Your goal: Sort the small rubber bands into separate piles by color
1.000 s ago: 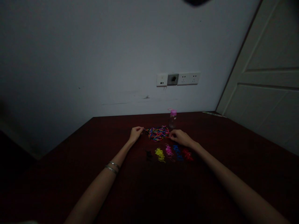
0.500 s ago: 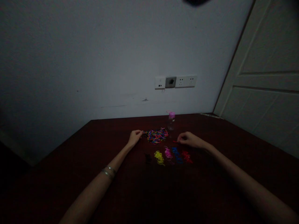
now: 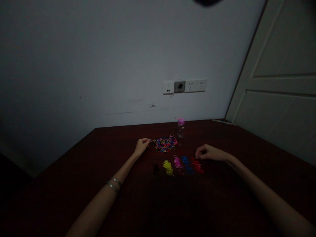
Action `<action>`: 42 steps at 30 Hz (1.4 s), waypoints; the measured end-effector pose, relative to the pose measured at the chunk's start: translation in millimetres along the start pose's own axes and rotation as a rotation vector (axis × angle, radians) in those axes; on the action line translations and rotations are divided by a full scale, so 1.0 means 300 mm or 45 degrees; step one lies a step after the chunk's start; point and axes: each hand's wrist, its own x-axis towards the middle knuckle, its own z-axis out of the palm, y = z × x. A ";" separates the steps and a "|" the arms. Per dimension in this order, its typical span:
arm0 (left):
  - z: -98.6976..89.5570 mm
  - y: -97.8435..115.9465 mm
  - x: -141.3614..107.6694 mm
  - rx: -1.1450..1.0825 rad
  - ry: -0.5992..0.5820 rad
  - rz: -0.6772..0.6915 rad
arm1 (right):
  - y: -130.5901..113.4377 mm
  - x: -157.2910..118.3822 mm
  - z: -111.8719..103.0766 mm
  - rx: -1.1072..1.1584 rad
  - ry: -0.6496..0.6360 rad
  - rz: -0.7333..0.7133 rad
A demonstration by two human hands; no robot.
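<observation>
A mixed heap of coloured bands point(image 3: 166, 144) lies on the dark red table. My left hand point(image 3: 142, 146) is at the heap's left edge, thumb and fingers pinched together; what they hold is too small to name. Nearer to me, side by side, lie small piles: black point(image 3: 156, 168), yellow point(image 3: 168, 167), pink point(image 3: 177, 163), blue point(image 3: 187, 165) and red point(image 3: 197, 165). Just above the red pile, my right hand point(image 3: 204, 152) has its thumb and finger curled together at the pile's upper end. Whether anything is between these fingertips cannot be made out.
Behind the heap stands a clear bottle with a pink lid point(image 3: 180, 128). The wall behind the table point(image 3: 118, 135) carries sockets point(image 3: 184, 86). A white panelled door point(image 3: 276, 112) is at the right, and a thin strip point(image 3: 223, 122) lies by the back right edge.
My right hand has moved right and toward me, from beside the mixed heap to the red pile. The red piece at its fingertips no longer shows apart from the pile. My left hand has barely moved.
</observation>
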 end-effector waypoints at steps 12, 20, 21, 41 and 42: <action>-0.019 -0.005 -0.026 0.050 -0.081 0.051 | 0.034 0.017 0.023 -0.039 0.273 0.052; -0.026 0.005 -0.048 0.233 -0.225 0.177 | 0.054 0.034 0.051 -0.060 0.301 0.064; -0.025 0.005 -0.049 0.257 -0.210 0.199 | 0.051 0.034 0.052 -0.063 0.304 0.070; 0.000 -0.024 -0.030 0.592 -0.146 0.310 | 0.053 0.039 0.059 -0.116 0.334 0.081; 0.001 -0.026 -0.029 0.601 -0.151 0.315 | 0.054 0.040 0.059 -0.111 0.336 0.083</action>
